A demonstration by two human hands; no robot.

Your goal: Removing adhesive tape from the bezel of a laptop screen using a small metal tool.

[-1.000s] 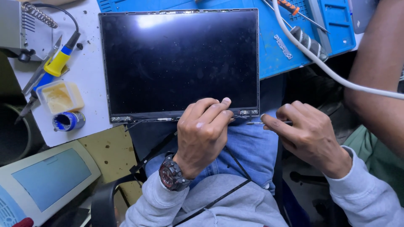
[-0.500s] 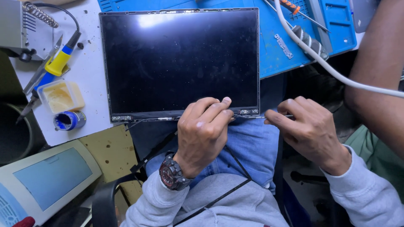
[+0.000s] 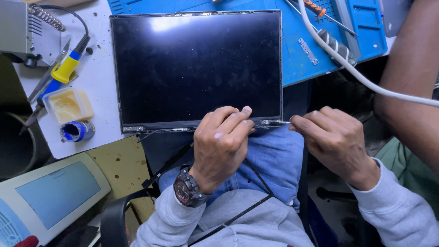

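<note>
A dark laptop display panel [image 3: 196, 68] lies flat on a blue work mat [image 3: 315, 55], its lower edge over my lap. My left hand [image 3: 222, 142], with a wristwatch, curls over the middle of the panel's bottom bezel and presses on it. My right hand [image 3: 336, 142] pinches a thin metal tool [image 3: 276, 122] whose tip touches the panel's lower right corner. Thin black cables hang from the bottom edge toward my knees.
A soldering iron with a yellow and blue handle [image 3: 64, 68], a flux tub [image 3: 68, 105] and a small blue jar [image 3: 77, 131] lie left of the panel. A white cable [image 3: 347, 68] crosses the mat. Another person's arm [image 3: 411, 82] is at right. A grey device [image 3: 50, 196] sits lower left.
My right hand has shifted slightly left, bringing the thin tool's tip to the panel's lower right corner. My left hand has stayed on the bezel.
</note>
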